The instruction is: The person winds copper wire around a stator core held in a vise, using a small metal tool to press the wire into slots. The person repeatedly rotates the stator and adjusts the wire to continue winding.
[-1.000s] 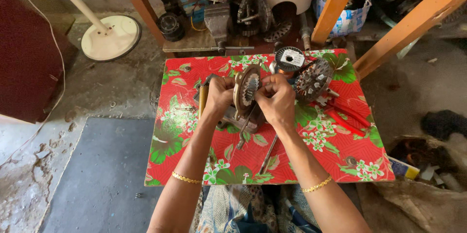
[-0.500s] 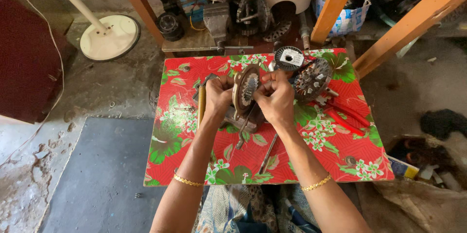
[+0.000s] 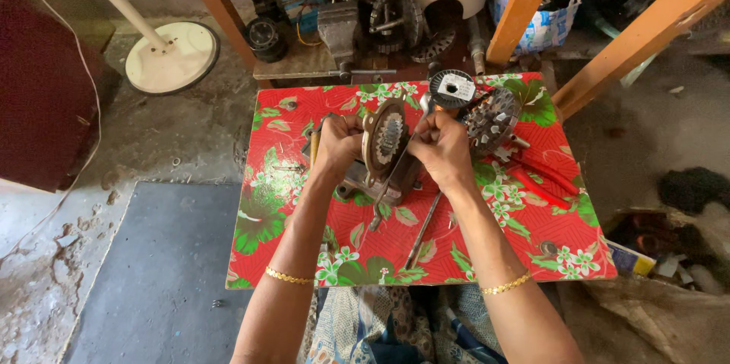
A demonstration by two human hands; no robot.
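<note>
left hand point(image 3: 336, 145) and right hand point(image 3: 443, 147) both clamped on upright round stator point(image 3: 384, 140), wire spool point(image 3: 452, 89) just beyond right knuckles, floral cloth point(image 3: 289, 204) underneath

The cloth point(image 3: 289, 204) on the table looks glossy, like oilcloth. On it, the stator point(image 3: 384, 144) is dull, rusty metal. Beyond it, the beams point(image 3: 525, 7) are painted wood; the floor point(image 3: 152, 159) is rough concrete.

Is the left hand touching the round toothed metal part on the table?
Touching. The head view shows the left hand gripping the rim of the round toothed metal part, with the right hand at its other side.
</note>
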